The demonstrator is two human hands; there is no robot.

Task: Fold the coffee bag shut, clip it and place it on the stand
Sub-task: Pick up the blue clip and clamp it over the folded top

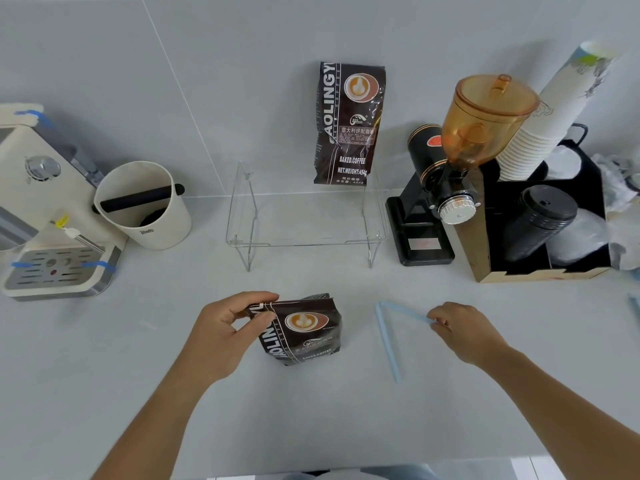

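Observation:
A dark brown coffee bag [304, 332] stands on the grey counter in front of me, its top folded down. My left hand [228, 323] pinches the folded top at the bag's left corner. To the right lies a light blue sealing clip [388, 341], swung apart in a V shape. My right hand [460, 329] has its fingertips on the end of the clip's upper arm. A clear acrylic stand [242, 216] with wire legs sits behind the bag. A second, full coffee bag [346, 126] stands upright on the stand's right rear, leaning on the wall.
An espresso machine [45, 209] and a cream knock box [145, 206] stand at the left. A black coffee grinder [446, 188] with an amber hopper, a stack of paper cups [547, 126] and a black organiser box [540, 258] with lids fill the right.

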